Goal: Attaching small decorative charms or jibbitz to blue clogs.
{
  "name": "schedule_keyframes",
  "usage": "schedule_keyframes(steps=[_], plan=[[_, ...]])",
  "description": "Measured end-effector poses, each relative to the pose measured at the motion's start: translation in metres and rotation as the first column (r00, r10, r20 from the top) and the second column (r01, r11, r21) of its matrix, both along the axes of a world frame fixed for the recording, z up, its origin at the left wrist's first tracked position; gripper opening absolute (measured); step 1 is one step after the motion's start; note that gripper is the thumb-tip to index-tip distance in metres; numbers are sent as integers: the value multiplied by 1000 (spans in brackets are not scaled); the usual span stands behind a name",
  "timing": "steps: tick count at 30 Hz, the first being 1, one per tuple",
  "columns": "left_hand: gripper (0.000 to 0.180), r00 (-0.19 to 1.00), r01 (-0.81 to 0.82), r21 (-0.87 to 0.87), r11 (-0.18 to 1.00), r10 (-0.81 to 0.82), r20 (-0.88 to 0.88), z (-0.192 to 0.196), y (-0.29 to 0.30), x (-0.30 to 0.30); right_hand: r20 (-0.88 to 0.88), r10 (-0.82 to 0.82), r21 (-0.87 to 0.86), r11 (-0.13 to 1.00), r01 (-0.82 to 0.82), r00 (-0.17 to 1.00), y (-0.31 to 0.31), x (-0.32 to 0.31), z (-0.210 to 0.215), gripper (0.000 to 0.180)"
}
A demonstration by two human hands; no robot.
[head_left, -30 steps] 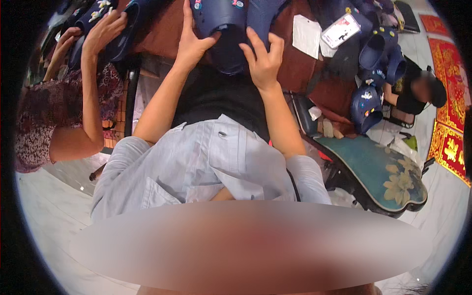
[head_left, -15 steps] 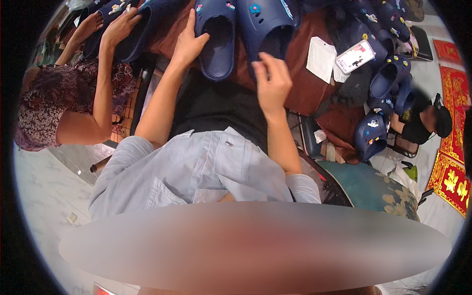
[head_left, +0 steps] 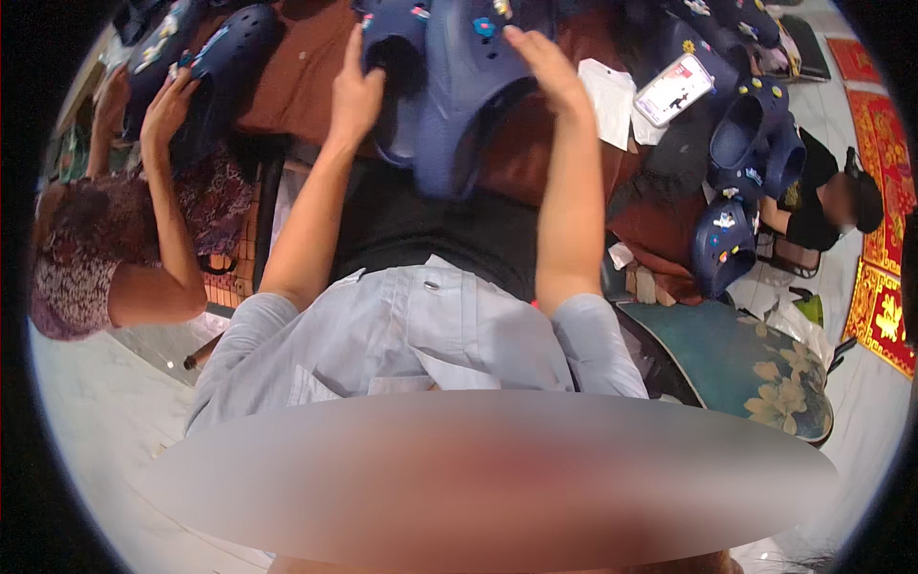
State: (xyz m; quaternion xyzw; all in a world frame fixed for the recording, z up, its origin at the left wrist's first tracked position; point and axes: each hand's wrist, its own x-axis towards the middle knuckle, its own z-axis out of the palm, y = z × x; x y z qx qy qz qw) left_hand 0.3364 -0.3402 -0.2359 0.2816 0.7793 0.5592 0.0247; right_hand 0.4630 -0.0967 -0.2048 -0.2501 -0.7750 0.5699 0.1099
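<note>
Two navy blue clogs lie side by side before me. My left hand grips the edge of the left clog, its thumb by the opening and its index finger stretched along the outer side. The right clog is nearer to me and overlaps the left one; small charms, one a blue flower, decorate its upper. Around the outer side of this right clog curls my right hand, its fingertips on the upper beside the charms. Its thumb is hidden.
The clogs are over a brown cloth. To the right are white paper, a lit phone and more navy clogs. At left a person's hands touch other clogs. Another person in a black cap sits far right.
My right hand has moved forward from above the right clog's opening to its upper. That clog has come nearer and over the left one. The co-worker's hands have shifted left and down.
</note>
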Motion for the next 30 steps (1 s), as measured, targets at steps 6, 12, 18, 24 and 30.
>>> schedule_keyframes(steps=[6,12,18,24,30], plan=[[70,964,31,0,1000,-30,-264,14,20,-19,45,-215,-549,811,204,976,-43,27,-33,71],[69,978,209,109,972,-208,-12,30,20,-9,-63,-337,-768,617,170,939,-49,41,-22,47],[68,978,198,129,972,-186,-97,45,16,-5,-173,-315,-300,919,255,933,-30,56,18,30],[65,959,-45,-153,987,0,-283,35,-7,-36,-270,-487,637,557,533,831,-46,44,43,28],[62,933,-73,-259,963,-26,-360,10,-15,-47,-221,-497,670,548,501,839,-56,31,35,23]])
